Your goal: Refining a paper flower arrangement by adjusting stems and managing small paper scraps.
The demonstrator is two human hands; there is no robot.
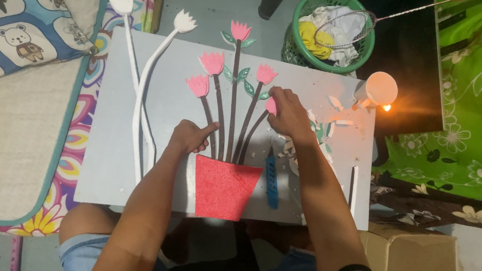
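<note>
Grey board (137, 162) lies flat on the person's lap over a bright floral mat (76, 146); green basket (330, 31) of rags beyond it, lit candle (386, 107) at the board's right edge.

Head view: foam flower picture on the board. Red pot (223, 188), tapered and rough-textured, sits at the near edge. Five dark thin stems (234, 95) fan up and away from it, long axes roughly vertical in frame, each tipped with a pink tulip-shaped flower (212, 63). Two white uncoloured flowers (142, 89) on curved stems lie to the left.

Left hand (190, 137) loosely curled, fingertips pressing on the stem bases just above the pot. Right hand (288, 113) pinched down on a pink flower (271, 105) at the tip of the rightmost, right-leaning stem. Blue cutter knife (272, 180) lies beside the pot, with white foam scraps (338, 119) on the right.
</note>
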